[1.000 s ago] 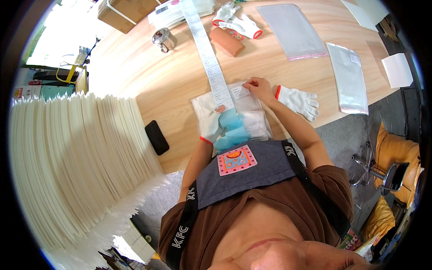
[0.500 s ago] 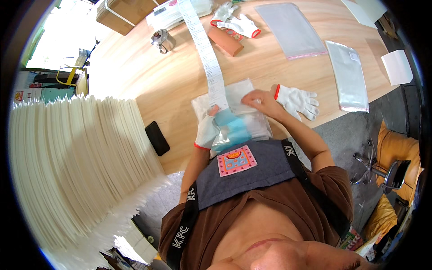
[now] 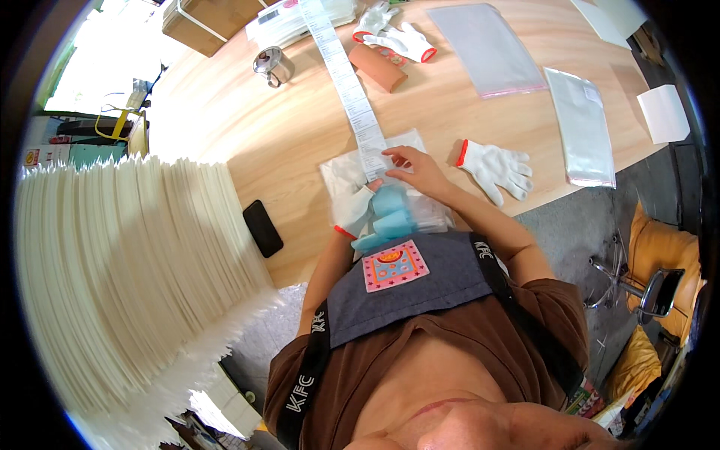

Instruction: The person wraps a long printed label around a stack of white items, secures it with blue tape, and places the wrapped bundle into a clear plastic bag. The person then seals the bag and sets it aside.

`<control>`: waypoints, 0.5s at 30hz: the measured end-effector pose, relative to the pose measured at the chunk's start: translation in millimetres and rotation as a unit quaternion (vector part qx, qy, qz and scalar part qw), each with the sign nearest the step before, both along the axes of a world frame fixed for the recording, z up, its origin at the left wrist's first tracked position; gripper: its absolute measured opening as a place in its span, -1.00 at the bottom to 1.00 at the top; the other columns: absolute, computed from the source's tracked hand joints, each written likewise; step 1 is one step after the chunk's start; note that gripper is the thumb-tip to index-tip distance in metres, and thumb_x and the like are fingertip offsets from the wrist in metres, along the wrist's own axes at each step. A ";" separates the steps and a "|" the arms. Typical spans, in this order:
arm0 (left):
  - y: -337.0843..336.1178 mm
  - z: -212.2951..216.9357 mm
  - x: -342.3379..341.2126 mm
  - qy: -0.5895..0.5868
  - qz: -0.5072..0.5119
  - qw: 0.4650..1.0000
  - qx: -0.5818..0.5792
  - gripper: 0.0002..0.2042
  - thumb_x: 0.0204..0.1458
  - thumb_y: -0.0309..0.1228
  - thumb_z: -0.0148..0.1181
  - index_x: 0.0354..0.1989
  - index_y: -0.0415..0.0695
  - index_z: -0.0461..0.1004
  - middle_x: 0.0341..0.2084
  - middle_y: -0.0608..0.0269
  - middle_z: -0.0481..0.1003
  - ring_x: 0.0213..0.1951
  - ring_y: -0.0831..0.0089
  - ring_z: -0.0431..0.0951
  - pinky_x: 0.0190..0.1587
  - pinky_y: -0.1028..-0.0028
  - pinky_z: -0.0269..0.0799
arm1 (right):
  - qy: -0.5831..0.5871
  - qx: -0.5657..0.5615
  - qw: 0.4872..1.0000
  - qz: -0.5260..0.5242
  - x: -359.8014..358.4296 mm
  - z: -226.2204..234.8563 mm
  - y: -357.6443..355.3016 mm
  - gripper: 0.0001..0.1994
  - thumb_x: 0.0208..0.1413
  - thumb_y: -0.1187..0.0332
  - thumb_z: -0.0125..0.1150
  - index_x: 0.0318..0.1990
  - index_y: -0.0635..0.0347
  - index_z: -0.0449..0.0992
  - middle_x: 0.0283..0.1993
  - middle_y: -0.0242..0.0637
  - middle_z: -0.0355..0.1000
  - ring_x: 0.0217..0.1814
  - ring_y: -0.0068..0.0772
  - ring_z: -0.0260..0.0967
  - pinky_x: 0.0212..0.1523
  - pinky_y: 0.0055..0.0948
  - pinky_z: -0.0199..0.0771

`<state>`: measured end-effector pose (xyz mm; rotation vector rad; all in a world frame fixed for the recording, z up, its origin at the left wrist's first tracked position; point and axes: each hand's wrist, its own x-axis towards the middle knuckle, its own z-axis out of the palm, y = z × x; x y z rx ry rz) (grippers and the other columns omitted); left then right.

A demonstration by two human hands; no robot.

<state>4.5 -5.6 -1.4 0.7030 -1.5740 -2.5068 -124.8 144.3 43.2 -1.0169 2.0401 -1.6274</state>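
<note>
My left hand [image 3: 351, 211] wears a white glove with a red cuff and grips a light-blue bundle [image 3: 390, 219] at the table's near edge. My bare right hand [image 3: 418, 171] pinches the near end of a long white label strip [image 3: 352, 90] that runs away across the table. Under both hands lies a flat stack of clear bags with white contents [image 3: 341, 171]. A loose white glove with a red cuff [image 3: 496, 169] lies just right of my right hand.
A wooden table [image 3: 247, 142] holds a black phone [image 3: 262, 227], a metal cup [image 3: 270, 64], a brown pouch [image 3: 379, 67], a pair of white gloves [image 3: 397, 37] and clear bags [image 3: 487, 49] [image 3: 581, 124]. A tall stack of white sheets [image 3: 127, 277] fills the left. A chair [image 3: 652, 289] stands at right.
My right hand has drawn back from the strip's end toward me and then settled on it again. The gloved left hand and blue bundle have shifted slightly.
</note>
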 end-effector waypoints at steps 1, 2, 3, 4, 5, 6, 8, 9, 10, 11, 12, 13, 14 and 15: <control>-1.5 -5.6 0.9 0.003 -0.007 1.000 -0.006 -0.65 0.07 -0.51 0.14 0.05 -0.29 0.35 -0.13 0.22 0.48 -0.13 0.44 0.49 -0.10 0.49 0.42 | -0.035 0.014 0.999 0.015 0.4 -4.6 -2.2 -0.77 -0.01 0.32 0.25 -0.19 0.18 0.55 -0.39 -0.26 0.45 -0.32 -0.32 0.41 -0.25 -0.42 0.41; -2.0 -8.0 1.4 0.005 -0.012 1.000 -0.010 -0.67 0.09 -0.49 0.12 0.04 -0.28 0.35 -0.14 0.22 0.49 -0.15 0.45 0.50 -0.13 0.48 0.45 | -0.071 0.028 0.997 0.031 1.0 -7.3 -4.8 -0.77 -0.02 0.34 0.26 -0.19 0.18 0.55 -0.39 -0.26 0.45 -0.31 -0.32 0.42 -0.24 -0.41 0.41; -3.0 -10.6 -0.2 0.000 0.018 0.999 0.047 -0.68 0.10 -0.46 0.11 0.03 -0.27 0.36 -0.15 0.21 0.49 -0.16 0.44 0.50 -0.14 0.48 0.45 | -0.107 0.043 0.992 0.047 1.0 -9.4 -6.6 -0.78 -0.03 0.35 0.27 -0.20 0.18 0.56 -0.39 -0.26 0.45 -0.29 -0.31 0.42 -0.22 -0.40 0.41; -4.3 -13.3 -3.4 -0.004 0.047 0.994 0.103 -0.69 0.10 -0.44 0.11 0.01 -0.26 0.38 -0.16 0.21 0.50 -0.17 0.44 0.51 -0.16 0.47 0.46 | -0.076 0.039 0.995 0.059 0.6 -10.9 -7.5 -0.79 -0.05 0.35 0.28 -0.22 0.17 0.56 -0.40 -0.26 0.44 -0.29 -0.30 0.42 -0.23 -0.38 0.41; -3.7 -15.1 -5.0 -0.009 0.076 0.984 0.161 -0.70 0.11 -0.41 0.10 0.00 -0.24 0.39 -0.17 0.20 0.50 -0.19 0.44 0.51 -0.17 0.47 0.46 | -0.046 0.038 0.996 0.069 2.0 -9.3 -6.9 -0.79 -0.06 0.36 0.29 -0.24 0.17 0.56 -0.41 -0.26 0.44 -0.29 -0.28 0.41 -0.23 -0.36 0.41; -4.4 -16.2 -4.7 -0.017 0.072 0.981 0.181 -0.69 0.09 -0.44 0.12 0.01 -0.27 0.38 -0.15 0.19 0.49 -0.17 0.42 0.50 -0.15 0.47 0.45 | -0.016 0.036 0.996 0.080 3.8 -8.4 -6.3 -0.80 -0.07 0.36 0.30 -0.26 0.17 0.57 -0.41 -0.26 0.44 -0.29 -0.26 0.41 -0.23 -0.34 0.41; -6.5 -14.8 -4.4 -0.032 0.062 0.973 0.221 -0.66 0.06 -0.49 0.15 0.02 -0.32 0.37 -0.12 0.16 0.47 -0.13 0.39 0.48 -0.09 0.47 0.42 | 0.130 0.021 0.990 0.047 9.5 -10.9 -5.6 -0.83 -0.10 0.34 0.31 -0.31 0.14 0.57 -0.43 -0.30 0.41 -0.32 -0.27 0.40 -0.28 -0.32 0.39; -5.1 -13.2 -4.9 -0.035 0.074 0.974 0.213 -0.66 0.05 -0.49 0.16 0.01 -0.32 0.37 -0.13 0.16 0.47 -0.13 0.40 0.48 -0.09 0.47 0.42 | 0.202 0.012 0.979 0.030 12.0 -11.5 -4.8 -0.84 -0.11 0.33 0.31 -0.34 0.12 0.57 -0.44 -0.31 0.40 -0.34 -0.28 0.39 -0.31 -0.31 0.38; -3.1 -11.2 -4.8 -0.039 0.087 0.974 0.206 -0.66 0.05 -0.48 0.16 0.00 -0.33 0.38 -0.14 0.16 0.48 -0.14 0.41 0.48 -0.10 0.48 0.41 | 0.236 0.016 0.972 0.014 13.7 -11.5 -3.6 -0.86 -0.12 0.32 0.31 -0.37 0.10 0.57 -0.44 -0.33 0.39 -0.35 -0.29 0.38 -0.33 -0.31 0.36; -1.4 -8.3 -4.3 -0.042 0.101 0.974 0.197 -0.67 0.05 -0.48 0.17 -0.01 -0.33 0.38 -0.15 0.16 0.48 -0.15 0.41 0.48 -0.11 0.48 0.41 | 0.269 0.018 0.963 -0.002 15.7 -10.9 -2.8 -0.87 -0.13 0.31 0.32 -0.39 0.07 0.56 -0.44 -0.36 0.38 -0.36 -0.30 0.36 -0.35 -0.31 0.35; -0.3 -7.1 -3.6 -0.050 0.110 0.976 0.179 -0.67 0.04 -0.48 0.17 -0.02 -0.33 0.39 -0.16 0.17 0.48 -0.16 0.41 0.48 -0.12 0.49 0.41 | 0.302 0.021 0.953 -0.018 17.0 -10.5 -2.2 -0.88 -0.14 0.30 0.32 -0.42 0.05 0.56 -0.45 -0.38 0.37 -0.37 -0.32 0.35 -0.37 -0.31 0.34; 0.5 -6.2 -3.0 -0.058 0.118 0.978 0.160 -0.68 0.04 -0.47 0.18 -0.03 -0.33 0.40 -0.17 0.17 0.49 -0.17 0.42 0.49 -0.13 0.49 0.41 | 0.313 0.015 0.949 -0.022 17.8 -10.7 -1.7 -0.89 -0.15 0.30 0.32 -0.43 0.04 0.56 -0.45 -0.39 0.36 -0.38 -0.33 0.35 -0.38 -0.32 0.33; 0.9 -5.7 -2.5 -0.066 0.127 0.980 0.142 -0.68 0.03 -0.47 0.18 -0.04 -0.32 0.41 -0.18 0.18 0.49 -0.18 0.42 0.49 -0.14 0.50 0.41 | 0.324 0.008 0.946 -0.027 18.5 -11.0 -0.9 -0.89 -0.15 0.30 0.32 -0.44 0.04 0.55 -0.45 -0.40 0.35 -0.38 -0.34 0.34 -0.39 -0.33 0.32; 0.4 -5.8 -2.3 -0.079 0.128 0.978 0.143 -0.69 0.03 -0.47 0.18 -0.06 -0.32 0.42 -0.19 0.18 0.49 -0.19 0.42 0.49 -0.15 0.50 0.41 | 0.334 0.002 0.942 -0.031 18.8 -11.1 -0.5 -0.90 -0.15 0.30 0.32 -0.45 0.03 0.55 -0.45 -0.41 0.34 -0.39 -0.35 0.33 -0.40 -0.34 0.31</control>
